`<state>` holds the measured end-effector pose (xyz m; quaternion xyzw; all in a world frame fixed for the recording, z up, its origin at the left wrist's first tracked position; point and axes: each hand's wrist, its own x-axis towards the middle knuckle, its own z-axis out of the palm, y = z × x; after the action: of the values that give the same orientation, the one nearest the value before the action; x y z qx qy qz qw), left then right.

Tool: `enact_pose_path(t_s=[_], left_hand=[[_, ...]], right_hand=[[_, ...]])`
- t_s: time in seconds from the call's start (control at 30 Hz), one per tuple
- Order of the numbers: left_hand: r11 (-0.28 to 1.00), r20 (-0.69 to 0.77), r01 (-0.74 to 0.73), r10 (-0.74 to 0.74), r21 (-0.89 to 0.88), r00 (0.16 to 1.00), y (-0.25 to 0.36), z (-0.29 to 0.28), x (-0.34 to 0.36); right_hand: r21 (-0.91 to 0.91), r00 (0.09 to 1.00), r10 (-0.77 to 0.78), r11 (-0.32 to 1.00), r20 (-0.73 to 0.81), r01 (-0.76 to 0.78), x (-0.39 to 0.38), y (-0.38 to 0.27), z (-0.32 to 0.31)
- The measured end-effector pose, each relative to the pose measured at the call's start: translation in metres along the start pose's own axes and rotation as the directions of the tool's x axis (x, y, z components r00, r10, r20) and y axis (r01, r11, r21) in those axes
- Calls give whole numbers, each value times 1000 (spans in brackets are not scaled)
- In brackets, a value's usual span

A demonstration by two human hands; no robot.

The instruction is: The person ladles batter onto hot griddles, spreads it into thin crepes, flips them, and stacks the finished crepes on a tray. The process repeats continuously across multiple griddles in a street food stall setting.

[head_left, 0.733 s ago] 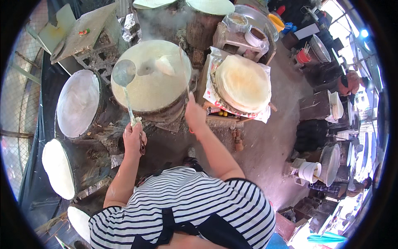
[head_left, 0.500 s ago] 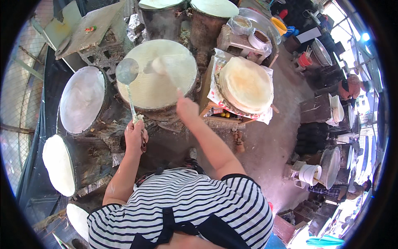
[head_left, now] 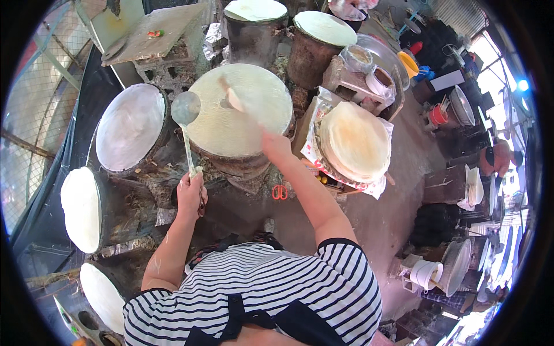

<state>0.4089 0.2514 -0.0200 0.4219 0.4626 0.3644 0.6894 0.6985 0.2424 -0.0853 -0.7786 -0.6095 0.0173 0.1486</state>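
Observation:
In my left hand [head_left: 191,195] is a long-handled ladle [head_left: 186,108]. Its round metal bowl hangs over the left rim of a round griddle [head_left: 262,86]. Pale batter coats the griddle top in a wide thin disc. My right hand [head_left: 277,148] is closed at the griddle's near right edge around a spreader [head_left: 234,100], smeared by motion. The spreader's head lies on or just above the batter, left of centre. To the right of that hand, a stack of round flatbreads [head_left: 355,144] rests on a cloth-lined stand.
Left of me stand a greyish-topped round griddle [head_left: 130,128] and white-topped drums [head_left: 81,210]. Behind are more covered drums [head_left: 325,27] and a block stand with bowls [head_left: 381,81]. Red-handled scissors [head_left: 280,192] hang near the griddle's base. A person [head_left: 497,158] is at far right.
The whole view has shifted, so the griddle sits farther right and lower. The spreader has swept across the batter, and the darker patch there has gone. Both hands keep their tools.

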Motion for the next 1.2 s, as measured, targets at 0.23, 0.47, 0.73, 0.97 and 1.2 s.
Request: enact_pose_path(t_s=[0.23,0.47,0.73,0.97,1.2], left_hand=[[752,99,-307,309,584,946,8,-2,87],[419,310,-470,395,777,865,-4,-15,138],[768,236,-165,19,619,972,17,-17,103],[-68,785,784,-115,-618,609,112,-34,44],[23,729,730,83,-683,680,142,-14,-2]], right_hand=[[222,983,179,957,50,-185,-29,-41,-30],[795,781,624,470,8,-384,-114,-141,54],[891,856,471,-454,212,29,-42,-233,116],[832,848,495,539,-190,-129,-69,-176,16],[335,957,269,897,105,-289,-62,-83,-14]])
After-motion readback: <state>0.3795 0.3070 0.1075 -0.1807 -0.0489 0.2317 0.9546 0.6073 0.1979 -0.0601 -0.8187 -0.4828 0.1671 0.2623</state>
